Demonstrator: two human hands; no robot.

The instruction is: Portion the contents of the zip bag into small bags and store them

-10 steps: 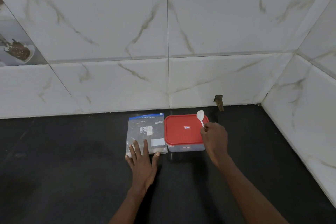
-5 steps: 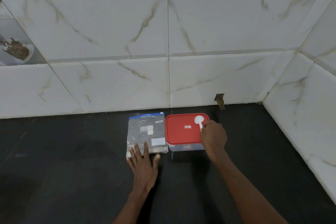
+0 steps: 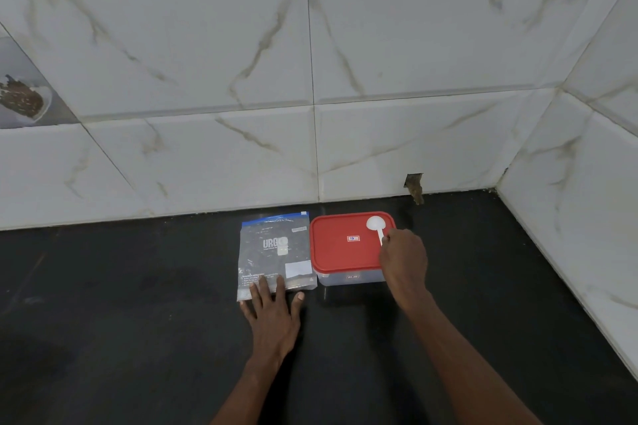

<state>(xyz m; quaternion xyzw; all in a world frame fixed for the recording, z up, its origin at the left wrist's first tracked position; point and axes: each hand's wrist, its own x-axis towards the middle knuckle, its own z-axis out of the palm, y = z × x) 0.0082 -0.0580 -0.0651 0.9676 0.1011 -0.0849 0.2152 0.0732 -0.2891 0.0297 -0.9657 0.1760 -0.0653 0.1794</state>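
Left hand flat, fingers straight and spread, tips pressing the near edge of the zip bag onto the black countertop; thumb off the film, beside it. Right hand pinching the handle of a white plastic spoon, bowl beyond the knuckles, lying on the red lid of a clear container just beside the bag. Thin, limp, slick film by the look of it, light, contents hard to make out. Likely to sag and slide. Best taken at the blue zip strip, far side from the fingertips, both corners pinched, mouth kept up once opened.
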